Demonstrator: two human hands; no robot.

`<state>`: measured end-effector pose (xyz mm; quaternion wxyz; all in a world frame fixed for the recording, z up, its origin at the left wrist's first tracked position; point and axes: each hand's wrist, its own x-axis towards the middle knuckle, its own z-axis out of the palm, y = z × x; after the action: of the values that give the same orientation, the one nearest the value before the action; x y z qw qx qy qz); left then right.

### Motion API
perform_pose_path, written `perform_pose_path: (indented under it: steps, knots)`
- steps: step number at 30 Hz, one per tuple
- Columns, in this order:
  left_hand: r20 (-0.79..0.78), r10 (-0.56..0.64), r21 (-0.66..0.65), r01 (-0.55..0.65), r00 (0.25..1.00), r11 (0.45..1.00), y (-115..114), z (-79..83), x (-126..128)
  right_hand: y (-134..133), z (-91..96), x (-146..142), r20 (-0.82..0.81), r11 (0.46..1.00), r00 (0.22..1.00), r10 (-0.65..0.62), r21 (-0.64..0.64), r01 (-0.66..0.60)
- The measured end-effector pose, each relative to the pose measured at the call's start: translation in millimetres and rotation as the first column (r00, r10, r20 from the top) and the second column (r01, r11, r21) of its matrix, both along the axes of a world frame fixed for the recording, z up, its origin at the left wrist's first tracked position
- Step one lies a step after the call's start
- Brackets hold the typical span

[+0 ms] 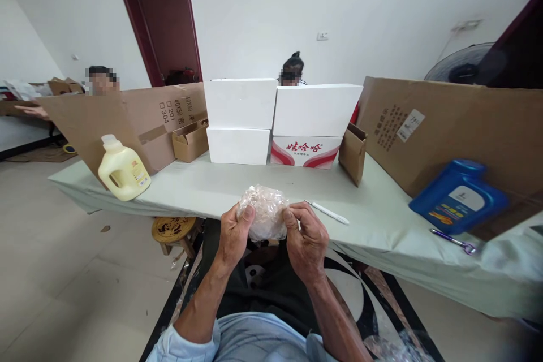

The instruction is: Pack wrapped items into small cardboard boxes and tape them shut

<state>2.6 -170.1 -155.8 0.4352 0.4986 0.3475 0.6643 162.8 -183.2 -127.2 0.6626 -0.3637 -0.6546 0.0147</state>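
Observation:
A crumpled bundle of clear plastic wrap point(263, 214) is held up at the table's near edge, between both hands. What lies inside the plastic, if anything, I cannot make out. My left hand point(234, 233) grips its left side, thumb on top. On the opposite side my right hand point(306, 237) pinches the plastic between thumb and fingers. Just beyond the right hand, a white pen-like stick point(327, 212) lies on the pale green tablecloth point(182, 186).
White boxes point(240, 103) stand stacked at the back, between large cardboard sheets point(449, 130). A yellow jug point(123, 169) stands left; a blue bottle point(458, 198) and a purple pen point(452, 240) are right. Two people sit beyond. A wooden stool point(173, 229) is below the table.

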Motion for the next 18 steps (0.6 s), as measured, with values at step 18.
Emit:
perform_pose_path:
  steps: [18]
  knots:
    - [0.139, -0.038, -0.088, 0.05, 0.99, 0.995, 2.5, 15.9, -16.2, 10.9, -5.8, 20.2, -0.169, 0.955, 0.98, 0.107, -0.257, -0.149]
